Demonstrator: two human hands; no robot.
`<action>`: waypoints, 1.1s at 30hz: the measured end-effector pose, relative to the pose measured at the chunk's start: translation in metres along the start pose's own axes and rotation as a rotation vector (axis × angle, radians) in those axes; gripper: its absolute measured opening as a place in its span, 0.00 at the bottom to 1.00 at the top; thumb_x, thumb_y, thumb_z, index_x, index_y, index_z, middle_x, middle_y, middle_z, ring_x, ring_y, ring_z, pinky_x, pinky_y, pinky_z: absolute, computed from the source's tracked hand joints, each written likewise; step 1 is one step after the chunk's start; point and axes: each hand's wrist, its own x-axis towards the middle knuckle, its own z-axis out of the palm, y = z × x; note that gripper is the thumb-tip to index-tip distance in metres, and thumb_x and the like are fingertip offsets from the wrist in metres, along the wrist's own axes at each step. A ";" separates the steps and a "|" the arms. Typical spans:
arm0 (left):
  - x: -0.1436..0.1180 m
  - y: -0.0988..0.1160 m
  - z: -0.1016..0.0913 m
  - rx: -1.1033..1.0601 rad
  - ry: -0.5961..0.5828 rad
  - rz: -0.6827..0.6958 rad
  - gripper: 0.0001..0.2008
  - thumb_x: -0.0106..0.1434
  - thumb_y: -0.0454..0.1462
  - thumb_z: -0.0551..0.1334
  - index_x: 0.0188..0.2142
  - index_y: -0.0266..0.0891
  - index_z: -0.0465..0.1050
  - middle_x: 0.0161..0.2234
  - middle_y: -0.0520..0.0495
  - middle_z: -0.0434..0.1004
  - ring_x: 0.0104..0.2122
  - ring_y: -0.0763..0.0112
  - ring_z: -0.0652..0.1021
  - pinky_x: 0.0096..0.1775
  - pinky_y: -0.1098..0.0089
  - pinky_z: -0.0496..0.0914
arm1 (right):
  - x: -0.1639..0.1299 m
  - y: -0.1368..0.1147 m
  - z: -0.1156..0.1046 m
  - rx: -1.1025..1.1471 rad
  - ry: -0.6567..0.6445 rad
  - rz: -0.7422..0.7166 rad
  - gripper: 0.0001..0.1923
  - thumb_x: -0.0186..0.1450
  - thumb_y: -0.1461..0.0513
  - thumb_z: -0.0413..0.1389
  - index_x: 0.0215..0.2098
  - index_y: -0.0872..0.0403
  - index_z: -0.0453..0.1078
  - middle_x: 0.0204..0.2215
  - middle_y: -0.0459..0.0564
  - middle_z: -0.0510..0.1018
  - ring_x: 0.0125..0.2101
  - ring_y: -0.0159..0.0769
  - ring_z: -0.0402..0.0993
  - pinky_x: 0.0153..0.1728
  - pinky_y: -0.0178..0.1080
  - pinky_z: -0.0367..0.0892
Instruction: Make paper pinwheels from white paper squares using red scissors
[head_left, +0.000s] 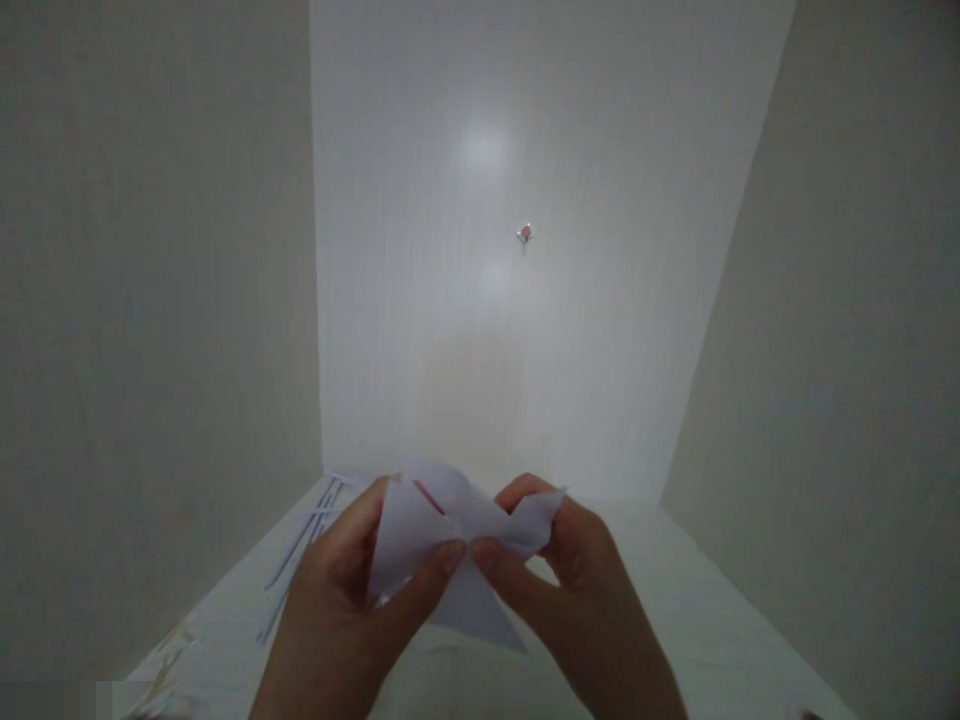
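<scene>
Both hands, left (341, 590) and right (577, 575), pinching folded white paper (450, 530) above table (705, 620)

Both hands (337, 590) bare, prob. sleeveless.

We work in a narrow alcove: the left wall (150, 330), the back wall (517, 340) and the right wall (855, 350) close us in on three sides. A small peg (525, 234) juts from the back wall, well above us. Thin strips (304, 545) lie along the surface's (675, 600) left edge. To the right the surface lies bare.
</scene>
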 end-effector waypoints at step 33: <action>-0.005 0.019 -0.003 0.018 -0.040 0.028 0.07 0.53 0.38 0.71 0.32 0.39 0.79 0.25 0.52 0.80 0.23 0.70 0.77 0.24 0.75 0.71 | 0.004 0.004 0.004 0.451 -0.205 -0.030 0.15 0.53 0.58 0.70 0.28 0.53 0.67 0.20 0.38 0.66 0.21 0.26 0.61 0.23 0.30 0.59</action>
